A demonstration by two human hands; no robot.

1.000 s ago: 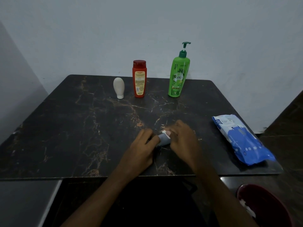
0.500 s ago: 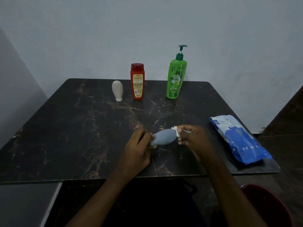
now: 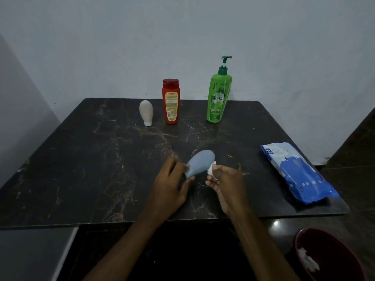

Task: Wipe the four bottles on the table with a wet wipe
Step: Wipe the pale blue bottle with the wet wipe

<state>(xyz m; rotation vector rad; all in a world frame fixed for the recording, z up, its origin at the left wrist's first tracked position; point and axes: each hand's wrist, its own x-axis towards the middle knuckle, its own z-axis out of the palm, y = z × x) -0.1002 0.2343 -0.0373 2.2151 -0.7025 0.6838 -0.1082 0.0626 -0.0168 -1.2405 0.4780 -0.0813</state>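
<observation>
Grey-blue teardrop bottle (image 3: 199, 163) gripped at its neck by left hand (image 3: 169, 184); right hand (image 3: 228, 184) pinches crumpled white wet wipe (image 3: 211, 169) against it.

A black worktop (image 3: 81, 169) veined with thin brown and white marble lines is seen. Nearest the worktop's front edge, a grey-blue bottle (image 3: 200, 163) is shown beside a white wet wipe (image 3: 211, 170). Toward the worktop's far edge, a cream-white bottle (image 3: 146, 112), a red bottle (image 3: 170, 101) with a yellow label, and a bright green pump bottle (image 3: 218, 94) with a dark green pump are found. At the worktop's right side, a blue and white wipes pack (image 3: 296, 171) is seen.
</observation>
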